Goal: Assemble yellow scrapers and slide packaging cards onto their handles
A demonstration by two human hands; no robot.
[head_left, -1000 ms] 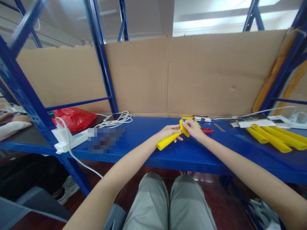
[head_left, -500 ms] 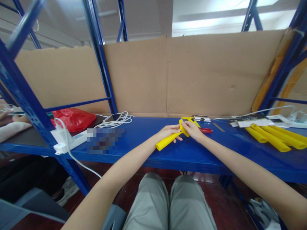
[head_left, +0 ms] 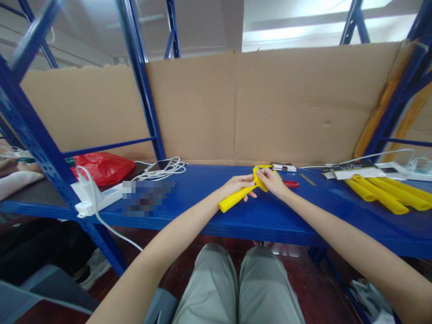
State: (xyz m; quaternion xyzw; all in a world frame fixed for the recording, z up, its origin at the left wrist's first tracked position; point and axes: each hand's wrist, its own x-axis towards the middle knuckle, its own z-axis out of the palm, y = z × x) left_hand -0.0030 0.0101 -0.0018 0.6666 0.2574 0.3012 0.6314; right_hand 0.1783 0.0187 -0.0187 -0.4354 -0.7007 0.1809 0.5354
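A yellow tube (head_left: 234, 199) slants over the front half of the blue shelf, its round end toward me. My left hand (head_left: 240, 183) is closed around its upper part. At the far end, a flared yellow piece (head_left: 260, 180) joins or meets the tube; I cannot tell which. My right hand (head_left: 271, 181) pinches this flared piece between thumb and fingers. More yellow pieces (head_left: 264, 166) lie just behind the hands, partly hidden. Right of my right hand, a red-handled tool (head_left: 291, 184), perhaps a utility knife, rests on the shelf.
Several yellow tubes (head_left: 388, 193) lie at the right. A thin flat strip (head_left: 308, 179) is nearer the middle. On the left are a power strip (head_left: 101, 198), coiled white cable (head_left: 165, 168) and a red plastic bag (head_left: 104, 167). Cardboard (head_left: 276, 108) stands behind. Another person's arm (head_left: 22, 180) shows far left.
My right hand has shifted very slightly, and the flared yellow piece has turned a little with it. Both hands keep their hold. The far-left person's hand has moved a little.
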